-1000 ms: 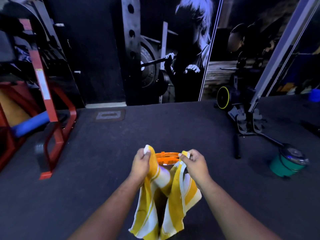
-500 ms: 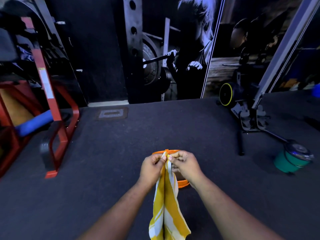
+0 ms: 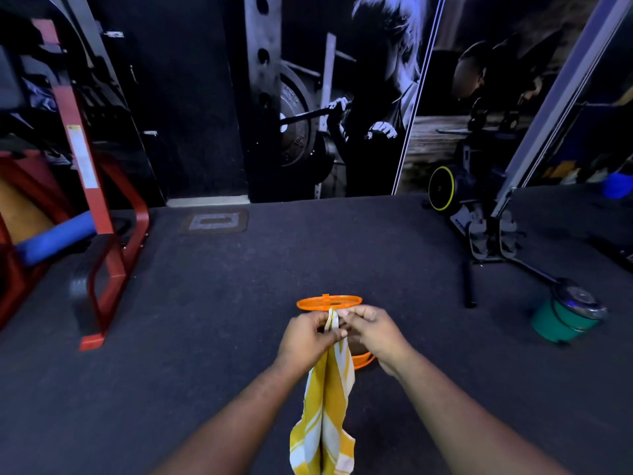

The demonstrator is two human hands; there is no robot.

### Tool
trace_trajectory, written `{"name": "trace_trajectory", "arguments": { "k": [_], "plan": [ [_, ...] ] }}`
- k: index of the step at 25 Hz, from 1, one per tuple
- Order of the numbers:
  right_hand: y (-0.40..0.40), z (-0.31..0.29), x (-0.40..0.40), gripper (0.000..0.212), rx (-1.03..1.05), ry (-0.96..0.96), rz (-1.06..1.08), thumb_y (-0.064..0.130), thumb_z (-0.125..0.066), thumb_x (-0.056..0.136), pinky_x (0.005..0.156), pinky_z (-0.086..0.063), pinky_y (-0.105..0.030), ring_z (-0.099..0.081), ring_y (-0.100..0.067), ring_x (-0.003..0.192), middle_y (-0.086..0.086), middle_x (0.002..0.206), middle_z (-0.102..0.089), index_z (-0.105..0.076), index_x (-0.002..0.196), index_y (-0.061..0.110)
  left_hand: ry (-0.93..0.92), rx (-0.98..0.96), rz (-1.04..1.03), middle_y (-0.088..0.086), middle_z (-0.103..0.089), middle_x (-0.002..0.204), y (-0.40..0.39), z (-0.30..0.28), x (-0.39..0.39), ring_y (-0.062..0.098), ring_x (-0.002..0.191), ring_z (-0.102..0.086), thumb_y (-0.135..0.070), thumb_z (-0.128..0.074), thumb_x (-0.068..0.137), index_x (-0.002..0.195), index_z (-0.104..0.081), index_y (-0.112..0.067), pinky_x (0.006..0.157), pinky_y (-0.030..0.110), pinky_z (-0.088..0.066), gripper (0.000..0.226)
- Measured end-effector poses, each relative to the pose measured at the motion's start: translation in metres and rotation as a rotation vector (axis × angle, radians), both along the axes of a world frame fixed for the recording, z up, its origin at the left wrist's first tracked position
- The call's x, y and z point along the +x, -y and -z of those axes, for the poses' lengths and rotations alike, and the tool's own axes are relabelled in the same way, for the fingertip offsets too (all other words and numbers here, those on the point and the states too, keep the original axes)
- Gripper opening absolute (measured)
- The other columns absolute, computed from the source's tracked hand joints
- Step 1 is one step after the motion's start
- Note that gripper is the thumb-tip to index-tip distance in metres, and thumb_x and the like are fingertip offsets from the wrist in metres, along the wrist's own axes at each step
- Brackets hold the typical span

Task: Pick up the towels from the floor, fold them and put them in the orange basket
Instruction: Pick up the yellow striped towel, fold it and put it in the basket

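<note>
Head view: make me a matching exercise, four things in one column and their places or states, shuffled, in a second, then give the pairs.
Things:
1. striped towel
2. orange basket
3. green bucket
4. blue foam roller

Places or states:
A. on the floor at the far right, a metal lid on top
B. on the floor just beyond the hands, partly hidden by them
C. hanging doubled, top edge pinched by the left hand and right hand
D. at the far left, on the red frame

Pairs: 1-C, 2-B, 3-A, 4-D
</note>
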State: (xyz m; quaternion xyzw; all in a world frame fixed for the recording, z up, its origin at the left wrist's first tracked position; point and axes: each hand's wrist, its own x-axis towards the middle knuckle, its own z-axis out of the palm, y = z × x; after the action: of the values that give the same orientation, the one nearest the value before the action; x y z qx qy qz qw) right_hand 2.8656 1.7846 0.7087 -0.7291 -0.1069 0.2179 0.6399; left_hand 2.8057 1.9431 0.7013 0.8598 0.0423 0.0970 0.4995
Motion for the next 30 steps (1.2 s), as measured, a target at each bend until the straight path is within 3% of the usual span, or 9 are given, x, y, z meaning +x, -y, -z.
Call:
{"name": "trace_trajectory", "arguments": {
  "k": [3,5,10,12,15,18,20,26,30],
  "plan": [
    [0.004,-0.008,0.005,0.028,-0.018,0.017,-0.011,0.023,-0.049,0.107,0.068,-0.051,-0.015,-0.067,0.003,0.078,0.004,0.093,-0.076,-0.075,0.103,0.015,-0.006,-0.078,-0.060,-0.012,-0.075,0.075,-0.001,-0.003,0.010,0.008,0.071,-0.071,-0.028,-0.078,0.086,0.072,-0.072,-0.036,0.069,0.037,-0.058,0.017],
    [0.014,-0.009,0.013,0.021,-0.007,0.109,0.014,0.017,-0.049,0.107,0.078,-0.056,-0.023,-0.067,-0.002,0.091,-0.001,0.106,-0.072,-0.070,0.105,0.015,-0.003,-0.197,-0.043,0.005,-0.076,0.081,0.008,-0.012,0.016,0.017,0.072,-0.070,-0.033,-0.071,0.088,0.085,-0.075,-0.025,0.072,0.048,-0.057,0.009],
    [0.048,-0.005,0.037,0.030,-0.178,0.455,-0.159,0.052,-0.061,0.091,0.104,-0.047,-0.044,-0.059,-0.017,0.114,0.007,0.113,-0.064,-0.065,0.114,0.034,-0.016,-0.459,0.041,0.003,-0.062,0.082,0.031,-0.059,0.035,0.012,0.075,-0.058,-0.010,-0.055,0.103,0.097,-0.063,-0.009,0.069,0.027,-0.050,0.009],
    [0.061,-0.008,0.045,0.037,-0.271,0.530,-0.192,0.065,-0.062,0.082,0.108,-0.041,-0.038,-0.052,-0.013,0.117,0.011,0.114,-0.056,-0.061,0.112,0.043,0.000,-0.515,0.039,0.003,-0.058,0.083,0.036,-0.074,0.041,0.010,0.074,-0.055,-0.011,-0.051,0.105,0.099,-0.059,-0.011,0.067,0.025,-0.048,0.010],
    [0.067,-0.027,0.049,0.046,-0.103,0.478,-0.236,0.050,-0.069,0.089,0.111,-0.038,-0.024,-0.046,0.002,0.128,0.019,0.130,-0.052,-0.057,0.132,0.038,-0.002,-0.549,0.080,-0.001,-0.058,0.080,0.042,-0.091,0.050,0.008,0.070,-0.055,-0.013,-0.048,0.107,0.099,-0.057,-0.014,0.066,0.024,-0.049,0.012],
    [0.064,-0.046,0.052,0.021,-0.069,0.517,-0.240,0.041,-0.073,0.089,0.085,-0.049,-0.036,-0.059,-0.002,0.093,0.015,0.095,-0.064,-0.066,0.101,0.026,0.039,-0.442,0.054,-0.002,-0.056,0.079,0.051,-0.102,0.058,0.008,0.070,-0.054,-0.015,-0.047,0.107,0.097,-0.057,-0.015,0.066,0.025,-0.048,0.013],
    [0.070,-0.047,0.057,0.044,-0.227,0.597,-0.245,0.061,-0.067,0.079,0.084,-0.044,-0.038,-0.055,-0.011,0.090,0.005,0.086,-0.060,-0.064,0.084,0.017,0.100,-0.363,0.000,0.000,-0.053,0.079,0.057,-0.106,0.062,0.009,0.069,-0.051,-0.017,-0.047,0.107,0.097,-0.056,-0.013,0.064,0.025,-0.046,0.014],
    [0.125,-0.023,0.077,0.109,-0.993,0.703,-0.424,0.105,-0.022,0.056,0.100,-0.033,-0.041,-0.037,-0.021,0.127,0.005,0.126,-0.048,-0.066,0.123,0.031,0.306,-0.163,-0.413,-0.002,-0.061,0.084,0.012,-0.105,0.080,0.013,0.080,-0.057,-0.017,-0.050,0.105,0.094,-0.059,-0.011,0.075,0.035,-0.045,0.015],
    [0.146,-0.047,0.102,0.049,-1.247,0.869,-0.031,0.071,-0.047,0.091,0.100,-0.040,-0.051,-0.041,-0.026,0.125,-0.001,0.124,-0.045,-0.061,0.124,0.037,0.075,0.232,-0.546,0.003,-0.066,0.094,-0.034,-0.073,0.078,0.027,0.092,-0.061,-0.025,-0.051,0.105,0.098,-0.064,-0.012,0.075,0.037,-0.044,0.020]
  ]
}}
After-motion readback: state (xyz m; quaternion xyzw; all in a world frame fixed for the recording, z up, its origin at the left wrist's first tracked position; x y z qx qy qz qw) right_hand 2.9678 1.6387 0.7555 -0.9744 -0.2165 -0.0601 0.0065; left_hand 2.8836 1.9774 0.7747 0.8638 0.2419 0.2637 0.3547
